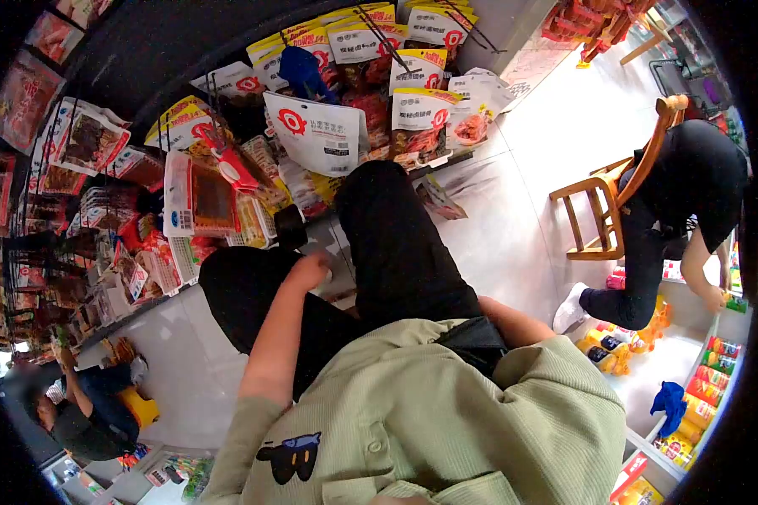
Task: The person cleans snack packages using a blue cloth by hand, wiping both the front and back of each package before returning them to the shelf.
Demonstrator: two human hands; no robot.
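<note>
My left hand is low between my knees, fingers curled in; whatever they may hold is hidden. Just above it is a small black object whose kind I cannot make out. My right forearm passes behind my right thigh, and that hand is out of sight. In front of my knees stands a large white snack pouch with a red logo. A blue cloth lies on the yellow-topped snack pouches behind it. Left of the white pouch are clear-fronted food packs.
Hanging packets fill the rack at left. A loose packet lies on the tiled floor. At right, a person bends beside a wooden chair; another person sits low at left. A second blue cloth lies on a shelf.
</note>
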